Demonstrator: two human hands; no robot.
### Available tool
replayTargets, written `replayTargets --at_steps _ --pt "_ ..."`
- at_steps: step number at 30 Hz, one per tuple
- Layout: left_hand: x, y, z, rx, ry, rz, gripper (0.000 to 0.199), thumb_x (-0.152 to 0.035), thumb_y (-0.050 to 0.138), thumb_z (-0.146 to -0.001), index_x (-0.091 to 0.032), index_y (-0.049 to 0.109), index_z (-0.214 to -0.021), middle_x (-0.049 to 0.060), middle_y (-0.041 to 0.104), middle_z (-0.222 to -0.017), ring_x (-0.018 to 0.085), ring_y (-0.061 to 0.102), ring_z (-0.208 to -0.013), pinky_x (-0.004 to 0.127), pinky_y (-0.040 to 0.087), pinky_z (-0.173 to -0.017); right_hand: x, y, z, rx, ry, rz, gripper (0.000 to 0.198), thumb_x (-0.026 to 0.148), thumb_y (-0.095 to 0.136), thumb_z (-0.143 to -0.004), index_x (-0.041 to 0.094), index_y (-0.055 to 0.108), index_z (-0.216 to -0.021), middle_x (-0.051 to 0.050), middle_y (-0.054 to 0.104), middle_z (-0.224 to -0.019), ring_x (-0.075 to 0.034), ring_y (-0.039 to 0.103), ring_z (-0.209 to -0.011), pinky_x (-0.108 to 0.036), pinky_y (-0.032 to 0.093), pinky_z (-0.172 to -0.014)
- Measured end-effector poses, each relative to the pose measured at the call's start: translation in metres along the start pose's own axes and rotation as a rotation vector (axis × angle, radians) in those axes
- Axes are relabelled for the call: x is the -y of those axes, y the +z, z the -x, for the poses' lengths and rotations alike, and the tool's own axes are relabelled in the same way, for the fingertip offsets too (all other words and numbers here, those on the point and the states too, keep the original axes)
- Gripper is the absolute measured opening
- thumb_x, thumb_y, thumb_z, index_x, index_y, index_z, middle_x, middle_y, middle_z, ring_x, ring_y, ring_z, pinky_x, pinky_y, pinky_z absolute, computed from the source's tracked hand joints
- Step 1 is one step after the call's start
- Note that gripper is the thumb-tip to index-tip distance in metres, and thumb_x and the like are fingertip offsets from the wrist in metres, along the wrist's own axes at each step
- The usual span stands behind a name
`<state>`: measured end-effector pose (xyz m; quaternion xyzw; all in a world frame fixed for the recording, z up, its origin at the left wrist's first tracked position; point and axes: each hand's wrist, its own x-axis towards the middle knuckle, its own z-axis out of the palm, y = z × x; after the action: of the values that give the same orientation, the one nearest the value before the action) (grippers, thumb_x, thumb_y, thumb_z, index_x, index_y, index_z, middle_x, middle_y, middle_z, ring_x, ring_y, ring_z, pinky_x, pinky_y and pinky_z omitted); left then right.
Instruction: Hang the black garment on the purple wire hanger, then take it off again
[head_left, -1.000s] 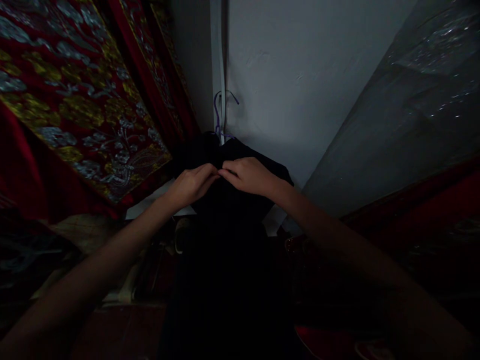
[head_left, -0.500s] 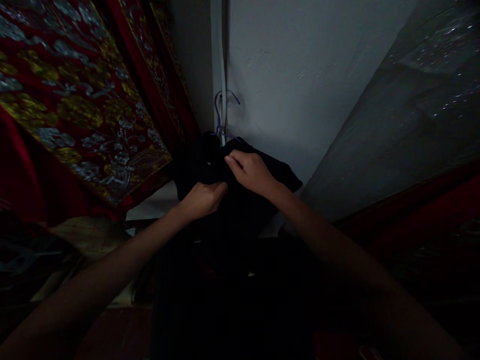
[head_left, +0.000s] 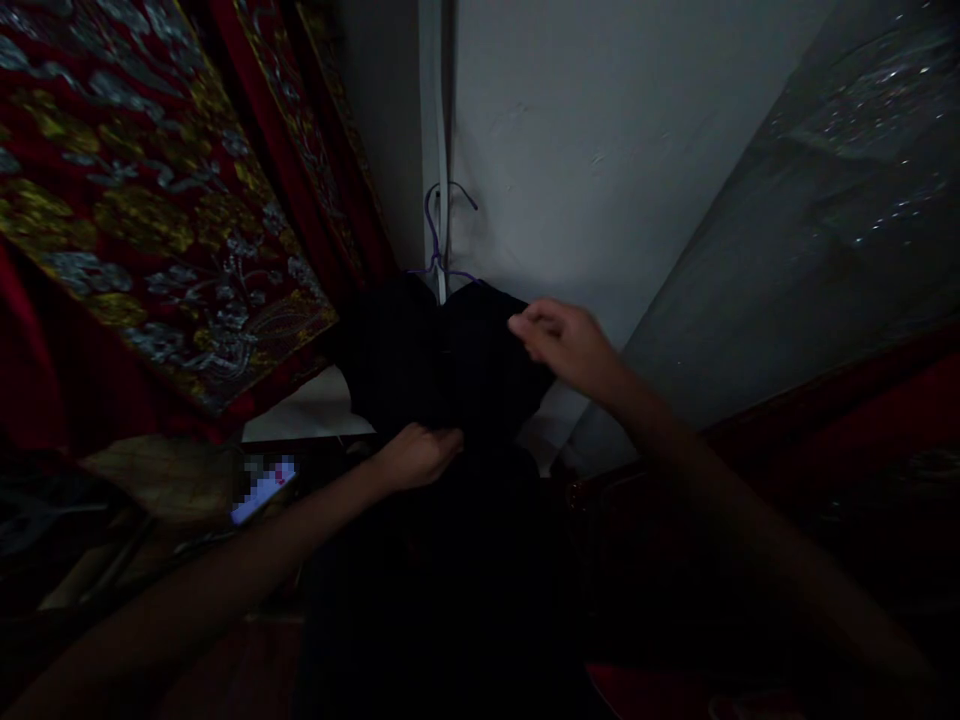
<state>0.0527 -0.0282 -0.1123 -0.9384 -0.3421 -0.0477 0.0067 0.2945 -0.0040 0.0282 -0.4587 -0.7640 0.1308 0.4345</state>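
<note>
A black garment (head_left: 480, 370) hangs on a purple wire hanger (head_left: 435, 262) against the wall, its folds hard to make out in the dark. My left hand (head_left: 418, 457) is closed on the front of this garment, below the neck opening. Up by the garment's right shoulder is my right hand (head_left: 574, 345), slightly blurred, thumb and fingers curled together. Whether cloth or anything else is pinched in its fingertips cannot be made out. The lower part of the garment merges into deep shadow.
Red cloth (head_left: 161, 215) with gold and silver embroidery hangs at left. A lit phone-like screen (head_left: 262, 492) lies below it. Behind the hanger runs a pale vertical strip (head_left: 442, 100) on the grey wall (head_left: 600, 130). Clear plastic sheeting (head_left: 847, 190) covers something at right.
My right hand has moved right, from the garment's upper front to its shoulder. My left hand has moved lower on the front. The garment now hangs straighter, and the lit screen has come into view.
</note>
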Motion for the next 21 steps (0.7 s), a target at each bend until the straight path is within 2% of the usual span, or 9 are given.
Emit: replayTargets --at_steps 2,4,6,9,12,15,16,18,21 --pt "-0.012 -0.007 -0.010 0.000 0.055 -0.010 0.014 -0.020 0.044 -0.101 -0.018 0.058 -0.100 0.006 0.072 -0.091 0.019 0.069 -0.077 0.028 0.048 -0.065 0.003 0.029 0.010 0.100 0.074 0.223 0.041 0.055 0.066 -0.087 0.019 0.057 -0.103 0.000 0.064 -0.068 -0.018 0.061 -0.061 -0.028 0.038 -0.058" --pt "-0.022 -0.008 -0.015 -0.002 0.102 -0.024 0.011 -0.017 0.047 -0.098 -0.018 0.058 -0.098 0.006 0.072 -0.092 0.019 0.069 -0.078 0.029 0.048 -0.066 0.002 0.057 0.015 0.163 0.148 0.444 0.046 0.053 0.067 -0.085 0.016 0.056 -0.111 -0.007 0.071 -0.080 -0.025 0.068 -0.072 -0.031 0.041 -0.061" --pt "-0.026 -0.007 -0.015 -0.003 0.110 -0.040 0.010 -0.015 0.048 -0.097 -0.017 0.058 -0.096 0.006 0.071 -0.090 0.019 0.069 -0.076 0.029 0.049 -0.065 -0.004 0.076 0.015 0.240 0.182 0.570 0.029 0.042 0.061 -0.089 0.016 0.059 -0.102 -0.013 0.073 -0.089 -0.029 0.071 -0.080 -0.033 0.041 -0.064" --pt "-0.019 -0.015 -0.008 -0.040 0.072 -0.060 0.014 -0.018 0.045 -0.100 -0.018 0.058 -0.096 0.005 0.070 -0.090 0.019 0.068 -0.075 0.029 0.051 -0.067 -0.016 0.084 0.013 0.266 0.172 0.615 0.008 0.023 0.053 -0.087 0.019 0.060 -0.085 -0.010 0.074 -0.090 -0.027 0.071 -0.082 -0.032 0.038 -0.064" --pt "-0.005 -0.040 -0.006 -0.156 0.045 -0.037 0.017 -0.025 0.043 -0.103 -0.019 0.059 -0.103 0.009 0.067 -0.118 0.021 0.068 -0.099 0.031 0.055 -0.079 -0.021 0.071 0.013 0.114 0.168 0.579 0.005 0.020 0.054 -0.082 0.021 0.058 -0.084 -0.006 0.071 -0.081 -0.023 0.067 -0.075 -0.031 0.035 -0.063" --pt "0.008 -0.071 -0.018 -0.271 -0.021 0.021 0.028 -0.032 0.047 -0.102 -0.022 0.051 -0.127 0.010 0.051 -0.149 0.023 0.059 -0.127 0.034 0.053 -0.096 -0.020 0.046 0.009 -0.081 0.158 0.528 0.011 0.021 0.056 -0.079 0.022 0.058 -0.090 -0.002 0.066 -0.073 -0.020 0.060 -0.066 -0.030 0.032 -0.061" --pt "0.010 -0.081 -0.024 -0.268 -0.065 0.015 0.037 -0.032 0.049 -0.101 -0.022 0.044 -0.136 0.011 0.051 -0.150 0.024 0.059 -0.128 0.035 0.053 -0.097 -0.022 0.036 0.004 -0.150 0.159 0.523 0.016 0.022 0.057 -0.079 0.022 0.058 -0.095 -0.001 0.064 -0.072 -0.020 0.058 -0.064 -0.030 0.032 -0.061" --pt "0.012 -0.098 -0.036 -0.181 -0.207 -0.065 0.049 -0.030 0.050 -0.099 -0.020 0.038 -0.145 0.013 0.062 -0.137 0.028 0.066 -0.118 0.039 0.055 -0.092 -0.032 0.015 -0.010 -0.292 0.174 0.520 0.025 0.023 0.058 -0.079 0.021 0.058 -0.104 -0.001 0.062 -0.071 -0.020 0.055 -0.064 -0.030 0.033 -0.062" --pt "0.008 -0.118 -0.044 -0.005 -0.459 -0.253 0.037 -0.031 0.049 -0.098 -0.014 0.057 -0.130 0.017 0.074 -0.110 0.033 0.073 -0.099 0.041 0.056 -0.080 -0.062 -0.015 -0.037 -0.423 0.223 0.497 0.031 0.023 0.056 -0.082 0.020 0.059 -0.113 -0.004 0.063 -0.078 -0.021 0.055 -0.072 -0.031 0.036 -0.068"
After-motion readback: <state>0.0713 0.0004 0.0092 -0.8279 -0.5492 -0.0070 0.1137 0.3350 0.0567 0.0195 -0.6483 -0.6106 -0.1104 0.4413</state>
